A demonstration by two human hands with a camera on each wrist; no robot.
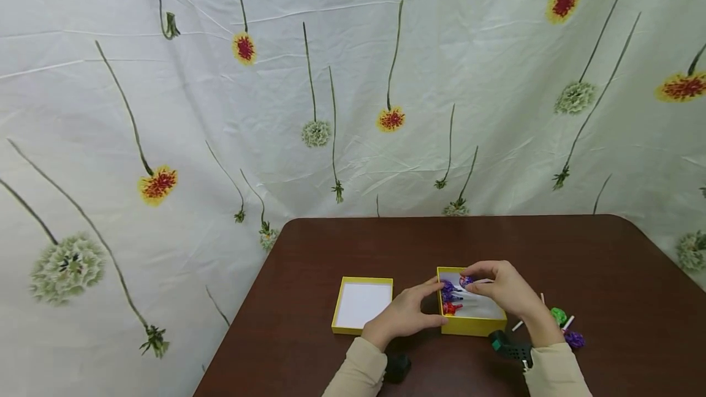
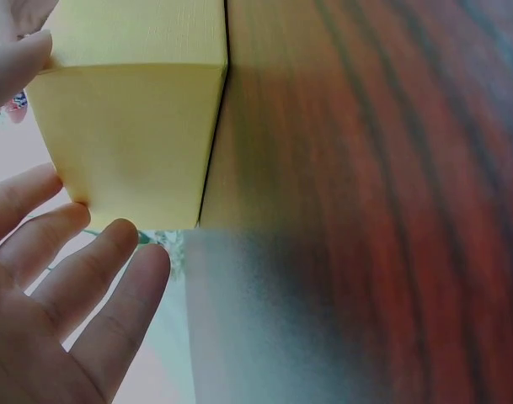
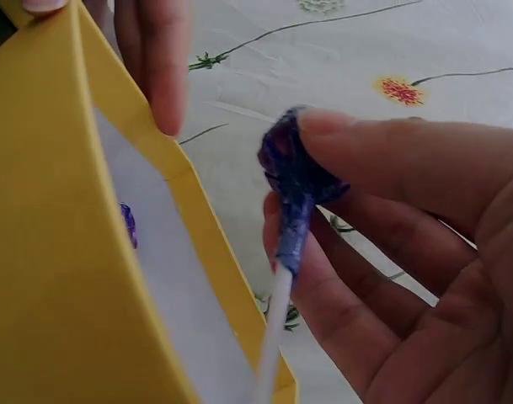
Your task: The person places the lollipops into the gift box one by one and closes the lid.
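In the head view my right hand (image 1: 506, 290) is above the yellow box (image 1: 473, 326). It pinches a purple-wrapped lollipop (image 3: 294, 168) by its head between thumb and fingers, and the white stick points down in the right wrist view. Inside the box, purple lollipops (image 1: 449, 294) and a red lollipop (image 1: 451, 308) lie along the left side, sticks toward the right. My left hand (image 1: 405, 316) rests against the box's left side with fingers extended. Its thumb touches the near corner and its fingertips the far part, as the left wrist view also shows.
A yellow-rimmed box lid (image 1: 361, 305) with a white inside lies left of the box. Right of the box, partly behind my right wrist, are a green lollipop (image 1: 558, 316) and a purple lollipop (image 1: 575, 340). A flower-patterned cloth (image 1: 353, 158) hangs behind the brown table (image 1: 309, 250).
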